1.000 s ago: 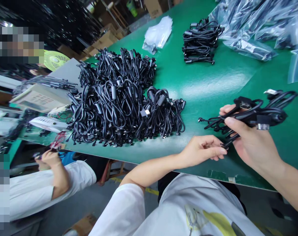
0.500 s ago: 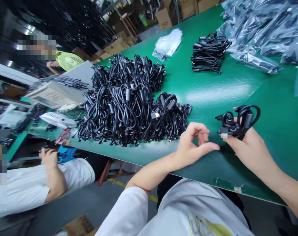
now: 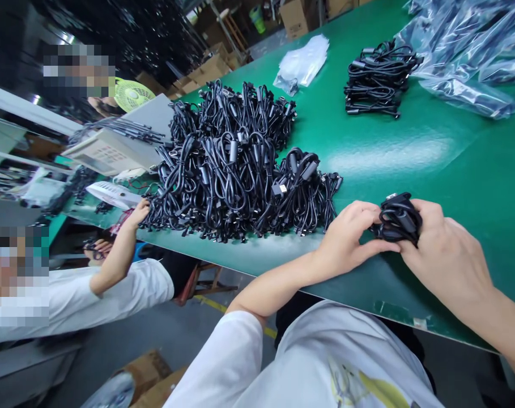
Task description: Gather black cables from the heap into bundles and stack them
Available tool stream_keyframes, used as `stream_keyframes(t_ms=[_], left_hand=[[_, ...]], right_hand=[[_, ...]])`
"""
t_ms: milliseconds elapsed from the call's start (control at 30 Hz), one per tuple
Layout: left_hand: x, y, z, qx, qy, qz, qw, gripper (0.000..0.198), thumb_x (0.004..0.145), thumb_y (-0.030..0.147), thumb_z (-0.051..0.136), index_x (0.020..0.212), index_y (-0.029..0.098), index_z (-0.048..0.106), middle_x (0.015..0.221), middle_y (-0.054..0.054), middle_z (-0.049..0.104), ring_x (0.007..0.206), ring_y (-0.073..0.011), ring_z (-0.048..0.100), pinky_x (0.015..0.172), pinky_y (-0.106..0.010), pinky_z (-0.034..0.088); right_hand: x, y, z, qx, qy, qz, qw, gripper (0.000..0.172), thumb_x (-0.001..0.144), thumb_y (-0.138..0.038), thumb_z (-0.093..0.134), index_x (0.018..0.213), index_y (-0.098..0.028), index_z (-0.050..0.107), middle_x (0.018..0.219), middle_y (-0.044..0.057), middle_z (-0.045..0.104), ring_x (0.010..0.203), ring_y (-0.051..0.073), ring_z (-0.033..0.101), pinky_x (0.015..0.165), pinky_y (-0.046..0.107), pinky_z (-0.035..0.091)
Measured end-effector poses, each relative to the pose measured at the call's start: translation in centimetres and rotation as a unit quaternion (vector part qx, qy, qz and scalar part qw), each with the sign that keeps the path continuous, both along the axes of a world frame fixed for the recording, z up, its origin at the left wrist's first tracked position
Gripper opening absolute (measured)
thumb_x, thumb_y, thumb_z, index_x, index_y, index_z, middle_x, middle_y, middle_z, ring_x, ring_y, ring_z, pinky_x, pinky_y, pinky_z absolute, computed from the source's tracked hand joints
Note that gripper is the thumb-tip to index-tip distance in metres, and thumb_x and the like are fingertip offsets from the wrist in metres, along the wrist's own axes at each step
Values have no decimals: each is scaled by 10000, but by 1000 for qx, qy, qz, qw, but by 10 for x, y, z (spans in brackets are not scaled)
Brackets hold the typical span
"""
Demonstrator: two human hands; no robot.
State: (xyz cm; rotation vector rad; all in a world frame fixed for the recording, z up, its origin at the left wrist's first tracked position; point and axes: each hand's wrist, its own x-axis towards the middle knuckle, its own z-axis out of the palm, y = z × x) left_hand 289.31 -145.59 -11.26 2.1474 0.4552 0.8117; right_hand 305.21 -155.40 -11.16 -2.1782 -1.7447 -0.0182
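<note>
A coiled bundle of black cables [image 3: 398, 220] is between my two hands above the near edge of the green table. My right hand [image 3: 446, 243] is closed around its right side. On its left side, my left hand [image 3: 353, 235] grips it between thumb and fingers. A light metal connector end shows at the top of the bundle. Just left of my hands lies a large pile of black cable bundles [image 3: 232, 170], many with thick cylinders and plugs on them.
A smaller stack of cable bundles [image 3: 378, 79] lies at the back right, beside filled plastic bags [image 3: 469, 62]. Flat clear bags [image 3: 303, 62] lie at the back. On the left, a co-worker's hand [image 3: 140, 212] touches the pile's edge, near a white fan [image 3: 113, 195].
My left hand has moved from open beside the bundle to gripping it. The bundle has turned in my right hand. The co-worker's arm has reached out to the pile.
</note>
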Motion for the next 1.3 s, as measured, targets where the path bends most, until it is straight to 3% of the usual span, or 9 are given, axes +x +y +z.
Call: stream_keyframes(t_ms=[100,267,500,800,933,1033,1167,1233,1300], left_hand=[[0,3,-2,-15,-21,-30,999,301,815,405,714,978,175,610,1041,-87,655,1028,-191,601,909,-343,492],[0,4,-6,-3,-45,-18,999,188,840,313,702,960,187,628,1040,-76,654,1000,-178,610,910,-348,481],[1,0,-2,-79,-21,-23,996,193,869,348,666,962,185,624,1070,-93,639,1055,-191,595,971,-386,473],[2,1,-7,-91,-79,-20,993,202,828,336,718,940,179,660,1024,-62,651,1028,-163,601,960,-345,463],[0,2,-3,-154,-51,-59,985,228,844,375,694,966,183,670,1053,-74,643,1074,-184,591,996,-377,454],[-2,4,2,-239,-85,-67,965,308,845,443,673,992,174,640,1067,-82,616,1048,-183,591,973,-366,471],[-3,7,8,-324,-111,20,939,360,856,445,662,1093,179,608,1074,-70,611,935,-134,584,911,-309,482],[-3,8,11,-339,-82,15,937,397,834,432,693,1129,176,619,1083,-73,620,962,-142,582,925,-305,472],[-3,9,13,-366,-62,-15,928,386,840,448,682,1099,165,642,1051,-71,634,949,-142,591,927,-307,469]], right_hand=[[1,0,4,-32,16,-15,999,353,836,-266,520,1175,-195,450,763,65,666,703,322,665,567,327,387],[2,1,3,-79,82,-10,993,316,859,-322,545,1141,-239,429,740,25,662,687,305,679,513,291,340],[5,1,3,-118,109,-26,987,300,857,-364,542,1102,-248,411,716,20,648,697,322,691,516,284,339],[4,1,4,-134,133,-26,982,299,881,-409,477,1115,-233,420,753,53,662,726,331,691,547,304,378],[6,2,6,-151,192,-36,969,364,870,-469,467,1147,-233,443,860,82,689,810,353,691,606,343,447],[9,1,8,-145,283,-27,948,411,848,-497,514,1180,-256,496,1007,74,703,947,341,681,716,376,497],[11,-2,5,-160,452,23,877,432,815,-511,608,1184,-289,580,1174,34,687,1097,296,643,891,377,505],[10,-3,3,-182,521,31,833,506,774,-494,661,1223,-274,580,1156,44,695,1064,297,657,860,362,530],[9,-4,1,-178,533,39,826,524,760,-463,679,1235,-262,587,1132,48,700,1031,299,666,824,347,545]])
